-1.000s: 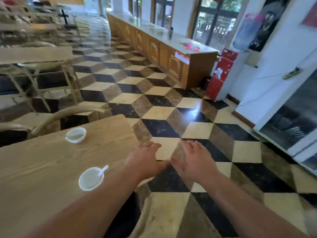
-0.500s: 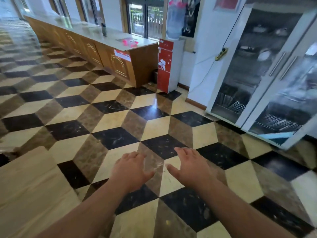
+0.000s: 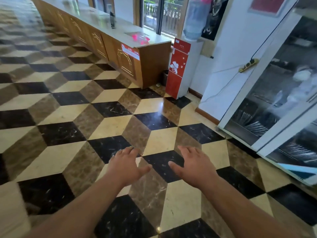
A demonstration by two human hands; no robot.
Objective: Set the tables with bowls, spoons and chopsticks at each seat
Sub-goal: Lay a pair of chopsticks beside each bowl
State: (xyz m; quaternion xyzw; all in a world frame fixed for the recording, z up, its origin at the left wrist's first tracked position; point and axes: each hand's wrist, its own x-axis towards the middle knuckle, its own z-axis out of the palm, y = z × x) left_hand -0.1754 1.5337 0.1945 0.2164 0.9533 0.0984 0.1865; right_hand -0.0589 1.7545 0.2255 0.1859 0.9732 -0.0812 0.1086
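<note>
My left hand [image 3: 126, 166] and my right hand [image 3: 193, 164] are held out in front of me, palms down, over the tiled floor. Both hold nothing and their fingers are relaxed. A white glass-door cabinet [image 3: 267, 103] stands at the right. Through its glass I see bundles of chopsticks [image 3: 255, 128] on a low shelf and blurred white tableware [image 3: 300, 78] higher up. No bowl or spoon lies outside the cabinet in this view. Only a blurred pale corner of the wooden table [image 3: 10, 215] shows at the bottom left.
A long wooden counter [image 3: 120, 54] runs along the windows at the back. A red and white water dispenser [image 3: 180, 67] stands at its right end, with a small dark bin [image 3: 165, 77] beside it. A power strip [image 3: 247, 65] hangs on the white wall. Cube-patterned tiles [image 3: 109, 124] cover the floor.
The view has swung right, away from the table with its two bowls and a spoon, toward the cabinet. My hands stay empty and have spread slightly apart.
</note>
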